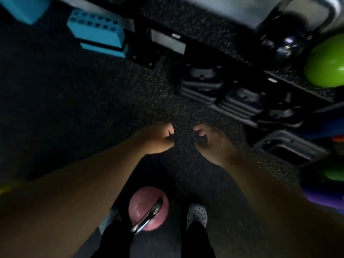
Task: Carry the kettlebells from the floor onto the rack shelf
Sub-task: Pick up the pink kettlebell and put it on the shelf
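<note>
Fingers (168, 130) of both the left hand (158, 139) and the right hand (210, 141) curl loosely inward, empty, over the dark floor (93, 108). Between the shoes (197, 216) sits a pink kettlebell (143, 202). On the rack shelf (195, 19) rest a black kettlebell (284, 43) and a green kettlebell (325, 62).

No text, label, brand, number or sign can be read anywhere in the dim, blurred view. The pink kettlebell (148, 209) on the floor shows no legible marking, and neither does the black kettlebell (284, 43) on the rack shelf (195, 21). The blue blocks (96, 32) show only rows of holes, and the small pale tags (176, 35) on the rack frame are too blurred to make out.
</note>
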### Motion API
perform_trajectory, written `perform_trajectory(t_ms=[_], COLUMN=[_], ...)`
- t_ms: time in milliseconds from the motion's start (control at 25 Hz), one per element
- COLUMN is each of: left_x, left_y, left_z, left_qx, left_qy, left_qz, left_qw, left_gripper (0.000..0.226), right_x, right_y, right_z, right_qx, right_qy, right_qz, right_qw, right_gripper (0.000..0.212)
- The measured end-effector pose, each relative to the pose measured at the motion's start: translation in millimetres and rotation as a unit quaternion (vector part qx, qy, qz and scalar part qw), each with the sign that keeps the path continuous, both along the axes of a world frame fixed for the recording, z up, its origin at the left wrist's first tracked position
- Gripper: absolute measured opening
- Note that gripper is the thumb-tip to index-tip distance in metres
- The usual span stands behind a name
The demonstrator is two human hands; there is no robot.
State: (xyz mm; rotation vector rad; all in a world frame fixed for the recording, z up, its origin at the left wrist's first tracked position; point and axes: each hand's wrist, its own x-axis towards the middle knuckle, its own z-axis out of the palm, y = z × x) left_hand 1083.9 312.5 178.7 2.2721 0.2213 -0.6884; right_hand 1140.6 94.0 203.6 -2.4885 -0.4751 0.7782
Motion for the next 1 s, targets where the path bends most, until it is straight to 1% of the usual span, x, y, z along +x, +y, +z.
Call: perform_trajectory(t_ms=[80, 160, 280, 360, 440, 480, 560, 600, 640, 680, 720, 800, 880, 920, 1000], left_x=[-63, -119, -190, -236, -275, -290, -311, -319, -323, -326, -327, -325, -317, -308, -279], left_y=[13, 22, 17, 5, -13, -23, -42, -49, -52, -54, -55, -53, -49, -43, -28], left_z=[-36, -69, -115, -146, -174, -188, -210, -223, -232, -239, -244, -243, -232, -225, -202], left_qx=[-0.019, -0.027, -0.037, -0.036, -0.033, -0.031, -0.011, -0.004, -0.003, -0.008, -0.014, -0.025, -0.02, -0.004, 0.026], left_qy=[0.054, 0.09, 0.139, 0.177, 0.213, 0.227, 0.243, 0.246, 0.246, 0.243, 0.238, 0.221, 0.198, 0.179, 0.151], left_qz=[0.067, 0.123, 0.171, 0.192, 0.187, 0.168, 0.116, 0.105, 0.109, 0.118, 0.126, 0.142, 0.162, 0.155, 0.117], left_qw=[0.996, 0.988, 0.975, 0.965, 0.958, 0.959, 0.963, 0.964, 0.963, 0.963, 0.963, 0.965, 0.967, 0.971, 0.981], left_gripper=[0.045, 0.045, 0.046, 0.05, 0.065, 0.07, 0.065, 0.058, 0.049, 0.04, 0.032, 0.017, 0.009, 0.011, 0.021], right_x=[-46, -82, -122, -147, -173, -185, -206, -215, -221, -224, -224, -218, -209, -203, -186], right_y=[22, 34, 41, 45, 49, 49, 48, 48, 49, 50, 52, 56, 59, 62, 64], right_z=[-34, -69, -113, -148, -182, -199, -226, -240, -251, -258, -262, -263, -252, -244, -218], right_qx=[-0.008, -0.011, -0.037, -0.071, -0.105, -0.126, -0.176, -0.188, -0.183, -0.169, -0.163, -0.167, -0.167, -0.159, -0.142], right_qy=[0.038, 0.052, 0.064, 0.079, 0.075, 0.073, 0.073, 0.074, 0.076, 0.083, 0.094, 0.113, 0.131, 0.135, 0.142], right_qz=[0.042, 0.108, 0.194, 0.263, 0.345, 0.39, 0.478, 0.506, 0.509, 0.494, 0.476, 0.467, 0.447, 0.429, 0.382], right_qw=[0.998, 0.993, 0.978, 0.959, 0.93, 0.909, 0.858, 0.839, 0.838, 0.849, 0.859, 0.861, 0.869, 0.879, 0.902], right_gripper=[0.041, 0.041, 0.04, 0.038, 0.041, 0.046, 0.055, 0.053, 0.042, 0.026, 0.015, 0.015, 0.021, 0.022, 0.015])
